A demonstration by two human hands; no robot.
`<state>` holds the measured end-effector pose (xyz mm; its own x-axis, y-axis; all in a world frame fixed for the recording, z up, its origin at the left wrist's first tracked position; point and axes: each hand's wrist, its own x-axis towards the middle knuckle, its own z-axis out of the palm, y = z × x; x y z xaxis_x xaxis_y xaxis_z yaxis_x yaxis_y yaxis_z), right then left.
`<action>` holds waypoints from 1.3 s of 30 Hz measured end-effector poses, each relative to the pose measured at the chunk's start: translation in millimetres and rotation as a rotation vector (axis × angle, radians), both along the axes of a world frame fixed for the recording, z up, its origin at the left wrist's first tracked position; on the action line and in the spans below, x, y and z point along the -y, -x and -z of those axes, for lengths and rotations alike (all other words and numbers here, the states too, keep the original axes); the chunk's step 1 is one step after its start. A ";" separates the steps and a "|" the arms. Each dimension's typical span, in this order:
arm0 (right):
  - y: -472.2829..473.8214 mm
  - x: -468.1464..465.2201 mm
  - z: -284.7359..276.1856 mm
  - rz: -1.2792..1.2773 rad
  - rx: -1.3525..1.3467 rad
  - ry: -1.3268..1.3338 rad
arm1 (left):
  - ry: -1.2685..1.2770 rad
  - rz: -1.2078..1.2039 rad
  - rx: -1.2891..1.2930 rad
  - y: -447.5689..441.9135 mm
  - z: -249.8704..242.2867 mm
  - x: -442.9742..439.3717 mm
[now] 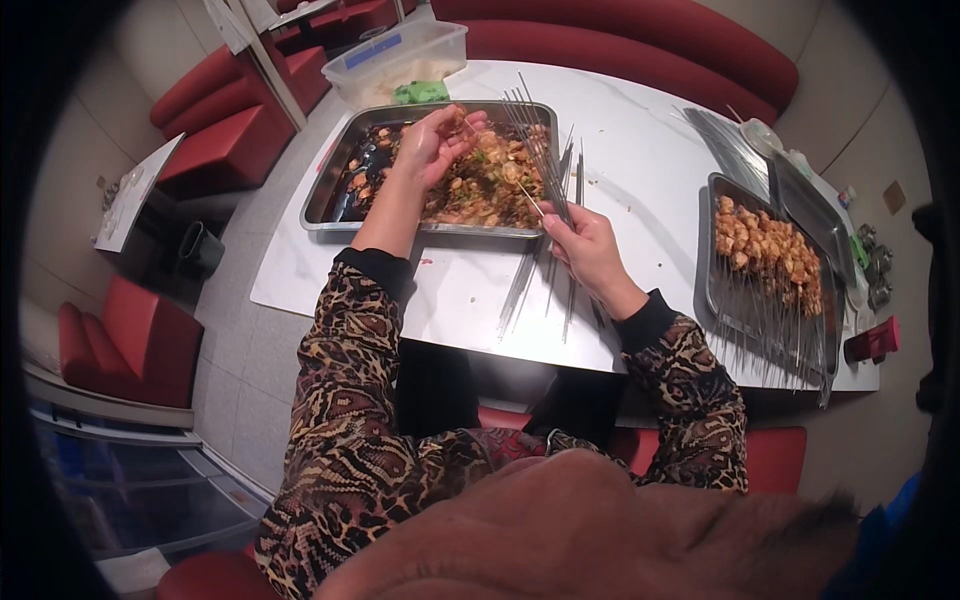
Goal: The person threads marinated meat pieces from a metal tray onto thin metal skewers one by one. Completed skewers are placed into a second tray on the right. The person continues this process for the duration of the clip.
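Note:
My left hand is raised over a steel tray of marinated meat pieces in dark sauce with green bits. A small brown piece of meat shows at its fingertips. Beside the tray's right end, my right hand grips a bundle of thin metal skewers that fans out upward. One pale, bright skewer slants from its fingers toward the meat; its far end is hard to make out. More loose skewers lie on the white table under and around this hand.
On the right, a second steel tray holds loaded meat skewers, handles over its near edge. Behind it lie a skewer pile and another tray. A plastic bin and green packet stand behind the first tray. A pink-rimmed cup sits far right.

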<state>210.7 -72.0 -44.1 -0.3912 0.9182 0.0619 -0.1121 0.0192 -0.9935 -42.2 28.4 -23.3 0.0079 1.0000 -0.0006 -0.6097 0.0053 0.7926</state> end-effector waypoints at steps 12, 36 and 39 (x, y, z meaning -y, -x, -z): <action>-1.3 1.5 -2.1 -0.018 0.013 0.017 | -0.074 0.006 -0.049 -4.3 2.5 3.5; -0.4 -4.9 4.4 -0.009 -0.123 0.075 | -0.020 0.134 -0.109 -52.7 4.2 26.4; 0.9 -6.6 3.4 -0.002 -0.130 0.090 | 0.018 0.113 -0.053 -62.2 2.9 28.8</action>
<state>209.8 -65.4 -47.4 -0.3871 0.9216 0.0292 -0.2394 -0.0699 -0.9684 20.0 -0.4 -26.3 0.1198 0.9926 -0.0222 -0.5619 0.0862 0.8227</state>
